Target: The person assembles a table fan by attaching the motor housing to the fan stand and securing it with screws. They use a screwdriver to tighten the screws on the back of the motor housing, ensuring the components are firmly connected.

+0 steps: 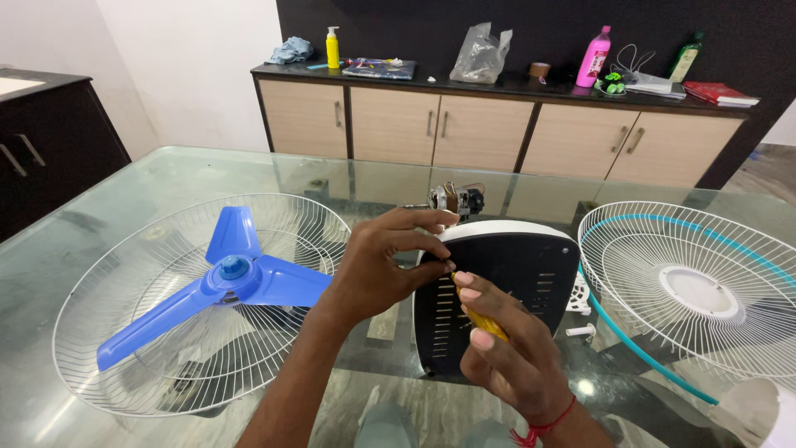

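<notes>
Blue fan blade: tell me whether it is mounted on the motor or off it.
Off. The blue fan blade lies loose inside a white wire guard on the glass table, apart from the motor.

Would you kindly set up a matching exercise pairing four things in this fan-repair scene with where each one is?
Things:
1. blue fan blade
2. yellow screwdriver
3. pink bottle
4. black motor cover

Places:
A. on the cabinet top
B. in the right hand
C. lying in the left wire guard
D. steadied by the left hand

Pairs: 1-C, 2-B, 3-A, 4-D
</notes>
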